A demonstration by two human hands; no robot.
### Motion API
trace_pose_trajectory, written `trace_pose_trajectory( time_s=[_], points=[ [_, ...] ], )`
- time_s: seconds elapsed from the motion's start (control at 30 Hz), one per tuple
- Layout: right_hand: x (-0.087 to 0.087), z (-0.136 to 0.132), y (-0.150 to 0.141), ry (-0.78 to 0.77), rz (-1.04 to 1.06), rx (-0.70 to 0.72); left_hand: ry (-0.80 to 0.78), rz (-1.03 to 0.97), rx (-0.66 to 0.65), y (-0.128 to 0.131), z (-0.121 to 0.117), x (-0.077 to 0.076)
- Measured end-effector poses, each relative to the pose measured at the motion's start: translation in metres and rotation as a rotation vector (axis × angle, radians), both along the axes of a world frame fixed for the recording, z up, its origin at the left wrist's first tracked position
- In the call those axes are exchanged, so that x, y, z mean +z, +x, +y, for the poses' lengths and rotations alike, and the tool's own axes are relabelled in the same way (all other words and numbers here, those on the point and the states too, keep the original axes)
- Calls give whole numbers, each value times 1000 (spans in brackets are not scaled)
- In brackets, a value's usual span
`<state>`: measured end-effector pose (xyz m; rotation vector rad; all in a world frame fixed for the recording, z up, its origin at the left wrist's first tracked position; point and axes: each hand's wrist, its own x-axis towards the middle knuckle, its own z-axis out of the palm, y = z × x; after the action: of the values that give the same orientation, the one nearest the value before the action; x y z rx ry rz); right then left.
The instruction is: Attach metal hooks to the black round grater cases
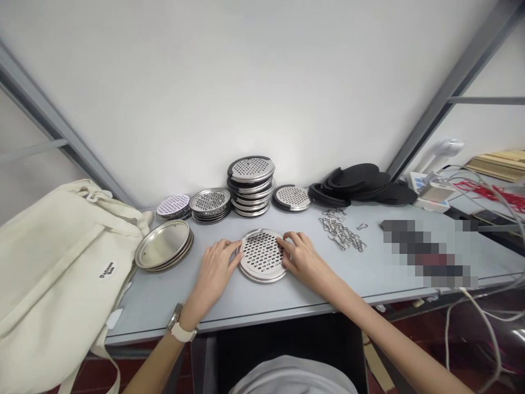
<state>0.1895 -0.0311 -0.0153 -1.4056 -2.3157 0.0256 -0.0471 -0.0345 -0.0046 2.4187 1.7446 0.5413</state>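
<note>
A round metal grater disc (262, 257) with rows of slots lies flat on the grey table, seated on or in a round metal rim. My left hand (216, 268) has its thumb and fingers closed on the left edge of the disc. On the opposite side, the fingers of my right hand (301, 254) press and grip the upper right edge. Behind the disc rises a tall stack of assembled graters (251, 189) with metal rims and black edging. To its left sit a pile of slotted discs (210, 203) and a pile of fine-holed discs (173, 207).
Plain round metal plates (164, 246) lie stacked at left, beside a cream bag (61, 262). A black-edged grater (292, 197), black round covers (356, 183) and small metal snap clips (342, 232) lie to the right. A pixelated object (429, 254) is unreadable. White cables (492, 328) hang at right.
</note>
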Motion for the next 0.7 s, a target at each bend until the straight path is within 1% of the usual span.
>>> trace_pose_trajectory(
  time_s=[0.2, 0.47, 0.53, 0.63, 0.7],
  points=[
    [10, 9, -1, -66, -99, 19, -11, -9, 7, -1, 0, -3],
    [36, 20, -4, -146, -178, 88, 40, 18, -8, -3, 0, -7],
    [38, 21, -2, -170, -165, 98, 58, 13, 16, -1, -3, -8],
    [35, 22, 4, -168, -113, 100, 149, -14, 90, 5, -8, -7],
    [32, 23, 10, -179, -62, 98, 167, -53, 22, 11, -12, -7]
  ],
)
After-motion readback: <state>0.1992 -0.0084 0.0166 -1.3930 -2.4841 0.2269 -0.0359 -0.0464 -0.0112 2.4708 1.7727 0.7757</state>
